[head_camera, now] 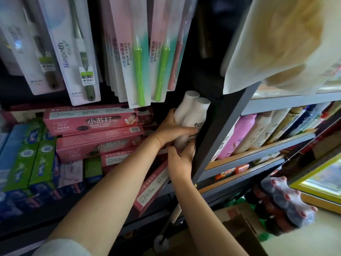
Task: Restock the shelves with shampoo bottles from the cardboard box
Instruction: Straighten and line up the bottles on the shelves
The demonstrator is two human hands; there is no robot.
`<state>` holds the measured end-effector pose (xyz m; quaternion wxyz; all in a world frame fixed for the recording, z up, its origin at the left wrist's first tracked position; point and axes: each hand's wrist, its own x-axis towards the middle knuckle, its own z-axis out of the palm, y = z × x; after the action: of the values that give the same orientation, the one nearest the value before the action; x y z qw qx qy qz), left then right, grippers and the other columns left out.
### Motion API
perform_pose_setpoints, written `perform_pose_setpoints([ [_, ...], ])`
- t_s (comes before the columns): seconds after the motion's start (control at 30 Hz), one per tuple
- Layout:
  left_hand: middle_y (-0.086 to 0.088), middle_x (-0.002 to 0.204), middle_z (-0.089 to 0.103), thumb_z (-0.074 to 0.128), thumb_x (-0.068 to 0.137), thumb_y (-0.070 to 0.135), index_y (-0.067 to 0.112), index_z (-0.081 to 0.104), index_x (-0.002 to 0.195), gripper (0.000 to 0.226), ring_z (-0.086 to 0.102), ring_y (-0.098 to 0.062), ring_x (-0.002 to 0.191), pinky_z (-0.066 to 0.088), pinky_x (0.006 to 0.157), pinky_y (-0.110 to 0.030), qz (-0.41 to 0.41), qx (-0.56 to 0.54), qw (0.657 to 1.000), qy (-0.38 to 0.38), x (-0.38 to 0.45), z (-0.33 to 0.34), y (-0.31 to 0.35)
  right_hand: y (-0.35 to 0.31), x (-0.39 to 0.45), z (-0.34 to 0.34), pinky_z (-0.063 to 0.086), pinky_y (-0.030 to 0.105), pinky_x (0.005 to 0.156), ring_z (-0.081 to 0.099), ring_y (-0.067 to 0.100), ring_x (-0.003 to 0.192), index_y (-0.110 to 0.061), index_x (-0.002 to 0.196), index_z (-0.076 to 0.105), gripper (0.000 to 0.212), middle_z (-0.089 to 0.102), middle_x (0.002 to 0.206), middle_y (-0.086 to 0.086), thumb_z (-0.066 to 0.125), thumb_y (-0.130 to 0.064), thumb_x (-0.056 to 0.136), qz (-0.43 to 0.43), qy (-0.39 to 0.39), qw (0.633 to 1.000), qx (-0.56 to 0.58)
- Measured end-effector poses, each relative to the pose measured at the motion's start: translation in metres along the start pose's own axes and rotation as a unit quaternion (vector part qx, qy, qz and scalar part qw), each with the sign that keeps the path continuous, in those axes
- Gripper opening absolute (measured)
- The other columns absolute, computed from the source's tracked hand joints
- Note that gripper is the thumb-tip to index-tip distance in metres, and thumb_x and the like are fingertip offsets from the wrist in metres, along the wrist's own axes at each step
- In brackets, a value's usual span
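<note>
Two white shampoo bottles (191,119) stand side by side, touching, at the right end of the toothpaste shelf, tight against the dark shelf upright (217,130). Your left hand (173,130) wraps the bottles from the left, fingers pressed together and laid across the front of the near bottle, thumb behind on the left side. Your right hand (181,159) sits below at the bottles' base, fingers curled up against the bottom of the near bottle; you can't tell whether it really grips or just props. There's a red string on your left wrist.

Left of the bottles are stacked pink toothpaste boxes (92,122), then green and blue toothpaste boxes (33,159) further left. One pink box (153,187) leans tilted off the shelf front under your right forearm. Above hang toothbrush packs (140,52) on a dark back panel.

Right of the upright, grey shelves (276,106) hold a row of other bottles (262,130), pink and cream, leaning. A pale bag (276,43) hangs at upper right. Low down is the open cardboard box (238,218), with a wrapped pack of drink bottles (284,206) beside it on a light floor.
</note>
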<state>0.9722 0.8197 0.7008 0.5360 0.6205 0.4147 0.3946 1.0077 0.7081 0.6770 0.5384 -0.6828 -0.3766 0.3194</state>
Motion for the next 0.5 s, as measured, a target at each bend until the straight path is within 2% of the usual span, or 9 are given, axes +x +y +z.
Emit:
perform_pose_setpoints([
  [0.1,0.006,0.127,0.058,0.093,0.059,0.035,0.031,0.042,0.132,0.088,0.057,-0.014,0.116,0.047,0.092,-0.027,-0.010,-0.014,1.000,-0.001,-0.001,0.001,0.001,-0.002,0.001,0.005,0.031,0.044,0.118,0.020,0.016,0.150,-0.042,0.154,-0.005,0.102,0.008,0.164,-0.012,0.048,-0.048,0.067,0.008,0.013,1.000,-0.015],
  [0.17,0.006,0.125,0.057,0.092,0.066,0.027,0.028,0.041,0.136,0.086,0.057,-0.013,0.114,0.046,0.091,-0.025,-0.012,-0.025,1.000,-0.002,-0.004,0.004,0.003,-0.003,-0.001,0.007,0.032,0.046,0.117,0.017,0.018,0.151,-0.042,0.153,-0.008,0.100,0.004,0.165,-0.011,0.047,-0.049,0.070,0.005,0.028,0.999,-0.027],
  [0.23,0.006,0.128,0.057,0.090,0.068,0.026,0.025,0.039,0.142,0.089,0.056,-0.013,0.116,0.045,0.092,-0.025,-0.013,-0.020,1.000,-0.012,-0.007,0.009,0.006,-0.002,-0.003,0.007,0.034,0.046,0.116,0.016,0.019,0.151,-0.039,0.153,-0.011,0.097,0.002,0.165,-0.008,0.049,-0.042,0.078,0.003,0.038,0.999,-0.032],
  [0.3,0.005,0.132,0.055,0.089,0.070,0.028,0.026,0.038,0.145,0.090,0.054,-0.013,0.119,0.044,0.093,-0.024,-0.014,-0.004,0.999,-0.031,-0.010,0.011,0.009,-0.001,-0.005,0.006,0.029,0.043,0.119,0.012,0.016,0.152,-0.037,0.153,-0.015,0.093,-0.001,0.165,-0.007,0.049,-0.033,0.086,-0.009,0.042,0.999,-0.018],
  [0.4,0.009,0.132,0.056,0.085,0.076,0.033,0.028,0.038,0.146,0.085,0.054,-0.010,0.120,0.045,0.092,-0.021,-0.020,-0.006,0.996,-0.084,-0.013,0.004,0.011,-0.001,-0.005,0.005,0.017,0.042,0.123,0.004,0.011,0.152,-0.035,0.154,-0.014,0.087,-0.002,0.166,-0.005,0.045,-0.030,0.091,-0.037,0.058,0.998,0.004],
  [0.5,0.008,0.140,0.054,0.080,0.078,0.046,0.029,0.037,0.150,0.086,0.051,-0.012,0.126,0.044,0.102,-0.028,-0.015,0.051,0.993,-0.108,-0.016,-0.007,0.017,-0.002,-0.007,0.006,0.011,0.041,0.125,-0.002,0.012,0.152,-0.027,0.156,-0.014,0.082,-0.007,0.166,-0.001,0.044,-0.025,0.098,-0.040,0.053,0.998,-0.001],
])
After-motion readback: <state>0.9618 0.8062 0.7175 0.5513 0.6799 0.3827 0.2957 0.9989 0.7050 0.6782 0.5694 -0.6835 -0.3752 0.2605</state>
